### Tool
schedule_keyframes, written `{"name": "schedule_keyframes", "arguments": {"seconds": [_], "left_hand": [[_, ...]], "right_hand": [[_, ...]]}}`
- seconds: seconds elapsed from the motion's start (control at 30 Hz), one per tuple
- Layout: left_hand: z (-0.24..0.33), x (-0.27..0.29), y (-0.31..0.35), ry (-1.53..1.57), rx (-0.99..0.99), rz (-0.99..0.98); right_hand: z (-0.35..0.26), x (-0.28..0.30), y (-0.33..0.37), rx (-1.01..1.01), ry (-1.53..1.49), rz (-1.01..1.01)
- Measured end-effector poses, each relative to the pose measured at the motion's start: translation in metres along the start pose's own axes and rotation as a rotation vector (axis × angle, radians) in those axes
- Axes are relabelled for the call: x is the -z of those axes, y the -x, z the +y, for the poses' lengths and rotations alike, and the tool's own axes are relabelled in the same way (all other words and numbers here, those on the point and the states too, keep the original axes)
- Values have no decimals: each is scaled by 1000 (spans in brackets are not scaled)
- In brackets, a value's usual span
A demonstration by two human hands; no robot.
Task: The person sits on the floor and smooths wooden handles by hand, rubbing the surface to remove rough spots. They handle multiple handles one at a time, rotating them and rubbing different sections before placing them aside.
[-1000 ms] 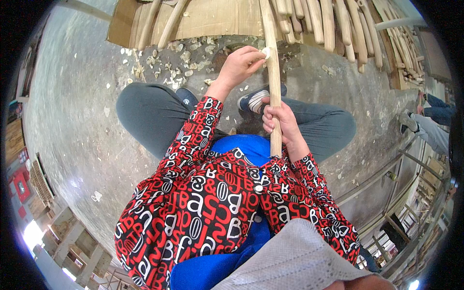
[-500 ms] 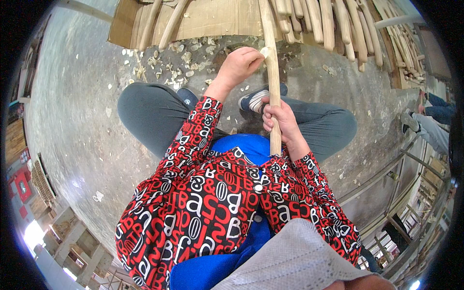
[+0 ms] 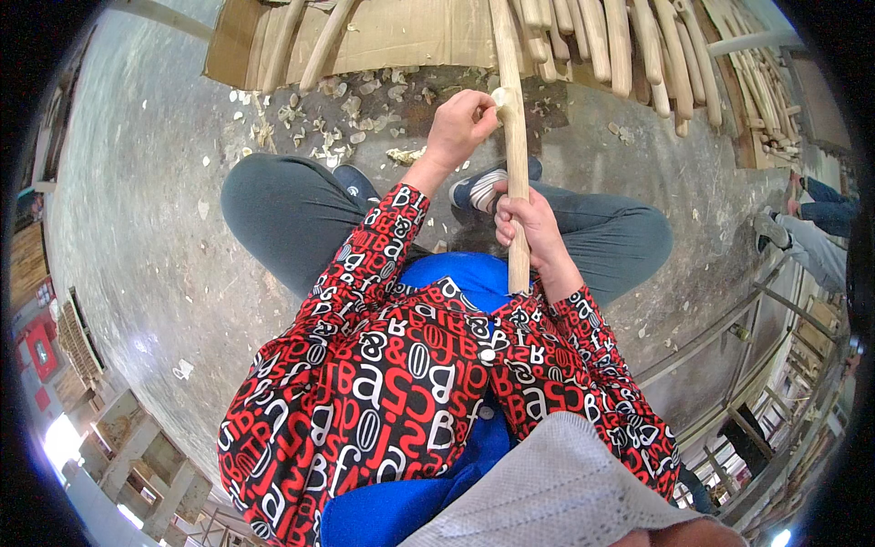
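Observation:
A long pale wooden stick (image 3: 516, 150) stands out in front of me, its near end against my blue clothing at the waist. My right hand (image 3: 533, 226) is wrapped round its lower part. My left hand (image 3: 463, 126) is closed in a pinch beside the upper part of the stick. At its fingertips a small, pale, rounded flake (image 3: 500, 96) rests against the stick's left side; what exactly it is cannot be made out. The stick's far end runs out past the upper edge of the view.
Many similar wooden sticks (image 3: 620, 55) lie at the far right, and two more (image 3: 324, 46) on a cardboard sheet (image 3: 410, 41) at the far left. Pale shavings (image 3: 342, 114) litter the grey floor (image 3: 164, 210) ahead. Another person's legs (image 3: 816, 242) show at the right.
My left hand has come slightly nearer to me and to the right along the stick, showing more of the shavings behind its wrist. My right hand and the stick hold their place.

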State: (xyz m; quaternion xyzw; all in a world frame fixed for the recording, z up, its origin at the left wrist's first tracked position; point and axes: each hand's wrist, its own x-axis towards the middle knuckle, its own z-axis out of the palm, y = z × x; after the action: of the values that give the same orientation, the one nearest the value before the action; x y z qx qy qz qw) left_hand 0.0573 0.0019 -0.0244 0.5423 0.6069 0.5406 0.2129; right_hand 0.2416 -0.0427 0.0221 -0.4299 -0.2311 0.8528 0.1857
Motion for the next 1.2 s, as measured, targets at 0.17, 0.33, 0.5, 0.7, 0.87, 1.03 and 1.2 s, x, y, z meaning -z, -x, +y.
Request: {"name": "schedule_keyframes", "arguments": {"seconds": [0.17,0.33,0.5,0.7,0.87,1.03,1.2], "left_hand": [[-18,-9,11,581,482,130],[-9,-11,7,600,307,86],[-9,-5,1,220,149,-27],[-17,-6,0,506,450,-184],[-14,-23,7,1066,855,59],[-22,-27,13,1256,834,241],[-14,-23,3,1257,719,175]], "right_hand": [[-1,-7,0,1,-11,-17],[1,0,-1,-1,-45,-11],[2,1,-1,3,-37,-15],[3,0,-2,3,-22,-12],[4,-1,-3,22,-25,-5],[2,-2,-4,20,-45,-43],[3,0,-4,2,-110,-58]]}}
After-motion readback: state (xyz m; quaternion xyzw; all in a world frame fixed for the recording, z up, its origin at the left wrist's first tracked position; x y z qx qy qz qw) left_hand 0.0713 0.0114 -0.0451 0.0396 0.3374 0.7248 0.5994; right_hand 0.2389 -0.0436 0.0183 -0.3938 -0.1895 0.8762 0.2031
